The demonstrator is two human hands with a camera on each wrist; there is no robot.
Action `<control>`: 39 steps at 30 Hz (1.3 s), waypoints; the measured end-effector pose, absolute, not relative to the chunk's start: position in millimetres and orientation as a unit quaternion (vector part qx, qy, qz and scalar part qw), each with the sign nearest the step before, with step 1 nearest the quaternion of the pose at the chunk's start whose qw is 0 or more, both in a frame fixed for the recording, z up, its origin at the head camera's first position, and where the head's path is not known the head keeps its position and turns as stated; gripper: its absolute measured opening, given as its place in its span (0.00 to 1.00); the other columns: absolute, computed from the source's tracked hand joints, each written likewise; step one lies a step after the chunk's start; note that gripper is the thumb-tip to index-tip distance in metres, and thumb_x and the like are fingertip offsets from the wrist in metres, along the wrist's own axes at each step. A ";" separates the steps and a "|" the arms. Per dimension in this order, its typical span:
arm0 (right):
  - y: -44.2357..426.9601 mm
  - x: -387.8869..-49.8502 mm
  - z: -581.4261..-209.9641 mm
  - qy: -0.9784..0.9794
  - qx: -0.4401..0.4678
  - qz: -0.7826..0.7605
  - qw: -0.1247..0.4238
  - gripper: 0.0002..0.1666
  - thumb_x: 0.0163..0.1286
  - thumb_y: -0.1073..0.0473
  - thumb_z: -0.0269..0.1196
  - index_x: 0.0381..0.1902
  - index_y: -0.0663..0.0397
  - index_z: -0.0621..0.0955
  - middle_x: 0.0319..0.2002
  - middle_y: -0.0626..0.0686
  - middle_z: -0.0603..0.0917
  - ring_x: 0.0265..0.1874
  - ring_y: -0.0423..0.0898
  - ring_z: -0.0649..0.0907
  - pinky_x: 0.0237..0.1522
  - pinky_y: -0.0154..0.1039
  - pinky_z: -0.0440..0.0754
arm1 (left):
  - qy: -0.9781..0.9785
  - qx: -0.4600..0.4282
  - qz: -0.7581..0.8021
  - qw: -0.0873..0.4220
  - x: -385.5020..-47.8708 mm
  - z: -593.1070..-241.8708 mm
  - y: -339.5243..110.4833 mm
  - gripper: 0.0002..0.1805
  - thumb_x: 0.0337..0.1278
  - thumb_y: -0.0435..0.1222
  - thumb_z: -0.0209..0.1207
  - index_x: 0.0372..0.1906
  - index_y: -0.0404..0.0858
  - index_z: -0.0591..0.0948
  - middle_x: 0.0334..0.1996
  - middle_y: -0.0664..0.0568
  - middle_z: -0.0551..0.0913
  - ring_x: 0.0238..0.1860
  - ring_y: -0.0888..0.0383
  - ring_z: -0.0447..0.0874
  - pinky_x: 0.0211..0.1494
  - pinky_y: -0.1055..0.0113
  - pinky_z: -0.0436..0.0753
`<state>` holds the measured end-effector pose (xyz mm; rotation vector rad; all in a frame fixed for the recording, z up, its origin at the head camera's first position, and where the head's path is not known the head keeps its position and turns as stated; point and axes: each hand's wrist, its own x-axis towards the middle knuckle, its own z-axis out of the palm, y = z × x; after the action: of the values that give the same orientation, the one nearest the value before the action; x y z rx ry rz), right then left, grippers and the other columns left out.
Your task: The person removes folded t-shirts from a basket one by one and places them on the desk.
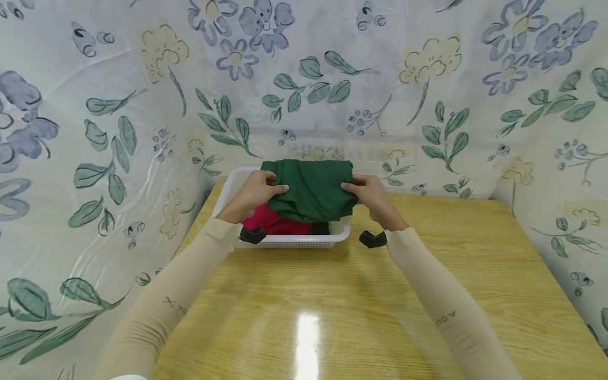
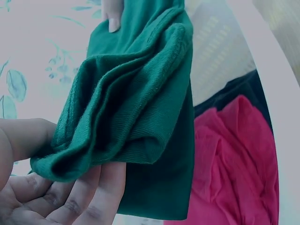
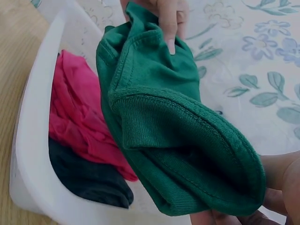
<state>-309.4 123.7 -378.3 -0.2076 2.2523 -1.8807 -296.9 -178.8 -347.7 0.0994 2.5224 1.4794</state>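
A folded green garment (image 1: 315, 187), with ribbed, stitched edges (image 3: 154, 122), is held up over a white basket (image 1: 342, 229). My left hand (image 1: 258, 189) grips its left end, thumb on the near face and fingers behind, as the left wrist view shows. At the opposite end my right hand (image 1: 368, 192) pinches the cloth in the same manner. Several folded layers show at the end nearest the left hand (image 2: 70, 187). Below the green cloth, a crumpled pink cloth (image 1: 280, 222) and a dark cloth (image 1: 320, 228) lie in the basket, partly hidden.
The basket stands on a wooden table (image 1: 304, 295) near its back left edge. A floral sheet (image 1: 304, 105) hangs behind the table and along both sides. Black wrist-worn pieces (image 1: 253, 234) jut out below each hand, close to the basket's front rim.
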 end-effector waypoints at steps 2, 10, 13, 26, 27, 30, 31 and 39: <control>128.2 -309.4 -378.2 0.763 -0.069 -0.635 0.100 0.27 0.79 0.56 0.61 0.71 0.62 0.75 0.65 0.62 0.79 0.60 0.58 0.81 0.60 0.50 0.80 | 0.857 0.033 0.504 0.105 -296.6 -347.8 -174.5 0.37 0.75 0.39 0.60 0.77 0.26 0.59 0.74 0.34 0.63 0.73 0.41 0.64 0.71 0.49 0.71; 143.5 -307.1 -376.7 0.775 -0.058 -0.623 0.090 0.27 0.79 0.55 0.61 0.71 0.61 0.75 0.63 0.61 0.80 0.58 0.57 0.82 0.60 0.49 0.81 | 0.862 0.038 0.497 0.095 -297.6 -348.8 -156.7 0.36 0.75 0.38 0.60 0.77 0.26 0.61 0.74 0.35 0.64 0.72 0.42 0.66 0.71 0.49 0.72; 151.0 -306.5 -377.1 0.778 -0.061 -0.619 0.085 0.27 0.79 0.55 0.61 0.71 0.61 0.75 0.63 0.62 0.80 0.58 0.57 0.82 0.60 0.49 0.81 | 0.861 0.042 0.499 0.092 -297.0 -349.2 -149.0 0.35 0.75 0.38 0.60 0.76 0.26 0.62 0.73 0.35 0.66 0.71 0.42 0.67 0.70 0.50 0.73; 187.0 -301.4 -381.8 0.785 -0.049 -0.614 0.068 0.30 0.80 0.54 0.60 0.73 0.62 0.72 0.67 0.64 0.76 0.63 0.59 0.79 0.65 0.50 0.77 | 0.860 0.056 0.499 0.087 -300.1 -354.0 -110.8 0.33 0.73 0.38 0.62 0.74 0.27 0.67 0.66 0.36 0.72 0.66 0.44 0.72 0.66 0.51 0.77; 189.7 -301.0 -381.9 0.784 -0.048 -0.616 0.066 0.30 0.80 0.54 0.60 0.73 0.62 0.72 0.67 0.65 0.76 0.63 0.60 0.79 0.65 0.51 0.77 | 0.859 0.059 0.501 0.087 -300.9 -354.7 -108.0 0.32 0.73 0.38 0.62 0.73 0.27 0.68 0.66 0.36 0.72 0.66 0.44 0.73 0.66 0.51 0.77; 198.7 -299.4 -381.3 0.788 -0.050 -0.611 0.062 0.31 0.80 0.53 0.60 0.74 0.61 0.72 0.67 0.64 0.76 0.62 0.58 0.79 0.66 0.50 0.76 | 0.858 0.066 0.503 0.080 -302.7 -356.2 -98.8 0.30 0.73 0.38 0.62 0.72 0.28 0.70 0.64 0.37 0.74 0.64 0.44 0.74 0.64 0.51 0.79; 201.7 -298.9 -381.0 0.789 -0.051 -0.609 0.060 0.31 0.80 0.53 0.60 0.73 0.61 0.72 0.67 0.64 0.77 0.61 0.56 0.80 0.65 0.49 0.77 | 0.858 0.069 0.503 0.077 -303.2 -356.6 -95.6 0.29 0.73 0.38 0.62 0.71 0.28 0.71 0.63 0.37 0.75 0.63 0.44 0.75 0.64 0.51 0.79; 224.0 -295.5 -382.4 0.794 -0.034 -0.607 0.027 0.29 0.79 0.52 0.61 0.69 0.63 0.76 0.62 0.65 0.79 0.46 0.40 0.84 0.55 0.38 0.83 | 0.855 0.087 0.508 0.059 -304.5 -357.0 -68.4 0.23 0.71 0.37 0.64 0.63 0.27 0.76 0.54 0.39 0.78 0.56 0.47 0.78 0.58 0.53 0.82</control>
<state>-295.5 224.0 -382.4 -0.1063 2.4516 -1.8750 -304.5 -68.4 -357.0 0.2635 2.5906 1.5380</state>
